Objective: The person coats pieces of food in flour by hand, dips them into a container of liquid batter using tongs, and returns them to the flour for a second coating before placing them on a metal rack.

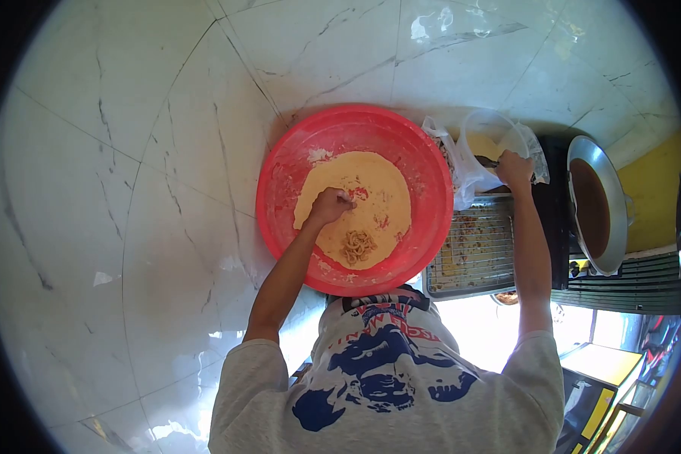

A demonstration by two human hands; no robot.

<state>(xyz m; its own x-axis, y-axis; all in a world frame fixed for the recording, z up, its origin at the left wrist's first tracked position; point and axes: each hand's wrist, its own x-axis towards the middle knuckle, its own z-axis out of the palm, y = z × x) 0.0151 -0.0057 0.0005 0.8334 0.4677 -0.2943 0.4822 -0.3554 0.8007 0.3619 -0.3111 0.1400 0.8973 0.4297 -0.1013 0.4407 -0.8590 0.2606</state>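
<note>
A large red basin (280, 174) holds a wide bed of pale yellow flour (390, 189), with red bottom showing through in patches. A small heap of coated strips (358, 246) lies on the flour near the basin's front. Above the flour is my left hand (333, 205), its fingers pinched together; whatever may be between them is too small to make out. To the right, my right hand (514, 168) is closed on a dark utensil handle (487, 161) at a translucent tub (494, 125) with pale contents. Plastic bags surround the tub.
A wire rack on a metal tray (469, 250) lies right of the basin. Farther right, a large metal pan (618, 227) of brown liquid sits on a black stove (557, 212). Marbled tiles (181, 151) extend left and behind. A yellow and black object stands at lower right.
</note>
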